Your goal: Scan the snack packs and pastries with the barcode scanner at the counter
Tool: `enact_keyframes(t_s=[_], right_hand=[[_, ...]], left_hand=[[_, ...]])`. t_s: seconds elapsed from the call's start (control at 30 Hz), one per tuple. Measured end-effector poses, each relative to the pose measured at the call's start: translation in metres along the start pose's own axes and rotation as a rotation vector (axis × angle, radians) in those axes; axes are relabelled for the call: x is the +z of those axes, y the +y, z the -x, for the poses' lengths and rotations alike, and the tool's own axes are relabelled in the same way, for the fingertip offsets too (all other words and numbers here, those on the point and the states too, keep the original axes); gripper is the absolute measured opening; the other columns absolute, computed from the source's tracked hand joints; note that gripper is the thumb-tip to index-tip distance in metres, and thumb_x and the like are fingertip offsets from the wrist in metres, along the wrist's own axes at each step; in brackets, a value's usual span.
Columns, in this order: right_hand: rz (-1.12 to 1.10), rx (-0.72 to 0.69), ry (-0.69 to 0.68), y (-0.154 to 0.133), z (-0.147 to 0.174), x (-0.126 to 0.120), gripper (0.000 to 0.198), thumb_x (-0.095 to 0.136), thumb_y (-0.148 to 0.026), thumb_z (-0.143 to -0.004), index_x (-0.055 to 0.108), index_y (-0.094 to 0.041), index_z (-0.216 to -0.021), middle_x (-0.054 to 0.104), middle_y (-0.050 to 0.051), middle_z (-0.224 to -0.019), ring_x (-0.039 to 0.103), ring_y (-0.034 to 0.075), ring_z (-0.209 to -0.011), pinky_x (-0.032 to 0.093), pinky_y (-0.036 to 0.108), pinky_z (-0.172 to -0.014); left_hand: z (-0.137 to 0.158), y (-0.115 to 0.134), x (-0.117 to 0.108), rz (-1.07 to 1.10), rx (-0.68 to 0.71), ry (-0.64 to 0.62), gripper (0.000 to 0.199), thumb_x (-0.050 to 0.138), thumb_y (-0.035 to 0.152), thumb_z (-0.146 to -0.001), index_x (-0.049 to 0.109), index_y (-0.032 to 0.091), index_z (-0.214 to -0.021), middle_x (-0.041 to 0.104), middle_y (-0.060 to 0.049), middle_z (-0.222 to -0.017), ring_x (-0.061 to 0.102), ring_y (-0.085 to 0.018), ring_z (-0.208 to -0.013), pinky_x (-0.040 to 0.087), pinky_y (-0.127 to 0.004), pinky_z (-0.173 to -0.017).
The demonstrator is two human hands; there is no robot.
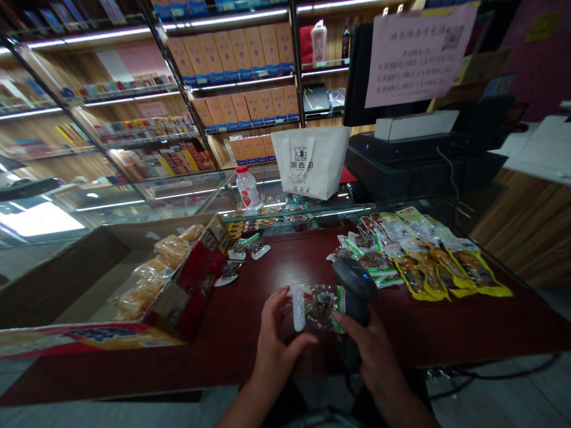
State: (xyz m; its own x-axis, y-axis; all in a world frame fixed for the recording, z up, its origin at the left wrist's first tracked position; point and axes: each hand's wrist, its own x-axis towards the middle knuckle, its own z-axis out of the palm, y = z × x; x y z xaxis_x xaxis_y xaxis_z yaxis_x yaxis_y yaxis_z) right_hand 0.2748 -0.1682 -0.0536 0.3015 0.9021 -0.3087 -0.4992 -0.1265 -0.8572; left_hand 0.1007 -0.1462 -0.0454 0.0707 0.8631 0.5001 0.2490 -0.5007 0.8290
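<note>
A small clear snack packet (319,308) with dark contents, a white end and a green edge is between my hands above the table. My left hand (279,342) has its fingers curved at the packet's white end, with the thumb spread away below it. A black barcode scanner (355,279) with a small blue light is in my right hand (375,348), fingers wrapped round its handle. The right thumb presses on the packet's green edge. Similar small packets (372,261) lie in a heap just beyond the scanner, and a few more packets (232,268) lie at the left.
An open carton (191,297) with wrapped bread stands at the left. Yellow-edged food pouches (446,270) lie at the right. Behind the dark red table (285,255), a white bag (307,163) and a red-capped bottle (248,189) stand on a glass counter, near a monitor (359,77).
</note>
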Motion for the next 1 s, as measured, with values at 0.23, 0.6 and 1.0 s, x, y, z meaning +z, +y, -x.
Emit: enact_keyframes(t_s=[0.23, 0.6, 1.0], right_hand=[[0.064, -0.044, -0.029, -0.008, 0.001, -0.007, 0.056, 0.086, -0.047, -0.061, 0.059, -0.016, -0.1, 0.065, -0.001, -0.068, 0.053, 0.013, -0.054, 0.044, 0.023, -0.052], [0.097, -0.055, -0.003, -0.029, 0.008, -0.008, 0.051, 0.086, -0.046, -0.061, 0.059, -0.017, -0.092, 0.063, -0.002, -0.063, 0.052, 0.012, -0.051, 0.042, 0.024, -0.05], [0.178, -0.14, -0.143, -0.045, 0.021, -0.025, 0.051, 0.069, -0.062, -0.081, 0.062, -0.016, -0.103, 0.068, 0.005, -0.074, 0.054, 0.013, -0.051, 0.044, 0.026, -0.05]], left_hand=[[-0.01, 0.019, 0.002, 0.489, -0.779, -0.225, 0.04, 0.081, 0.046, -0.072, 0.061, 0.012, -0.08, 0.07, -0.006, -0.074, 0.063, -0.012, -0.055, 0.051, -0.022, -0.055], [-0.019, 0.025, 0.006, 0.542, -0.857, -0.111, 0.039, 0.088, 0.04, -0.061, 0.064, 0.011, -0.071, 0.071, -0.007, -0.069, 0.064, -0.013, -0.054, 0.05, -0.02, -0.051], [-0.043, -0.003, -0.006, 0.318, -0.61, 0.226, 0.034, 0.084, 0.038, -0.066, 0.068, 0.011, -0.08, 0.072, -0.005, -0.073, 0.068, -0.014, -0.065, 0.055, -0.021, -0.064]])
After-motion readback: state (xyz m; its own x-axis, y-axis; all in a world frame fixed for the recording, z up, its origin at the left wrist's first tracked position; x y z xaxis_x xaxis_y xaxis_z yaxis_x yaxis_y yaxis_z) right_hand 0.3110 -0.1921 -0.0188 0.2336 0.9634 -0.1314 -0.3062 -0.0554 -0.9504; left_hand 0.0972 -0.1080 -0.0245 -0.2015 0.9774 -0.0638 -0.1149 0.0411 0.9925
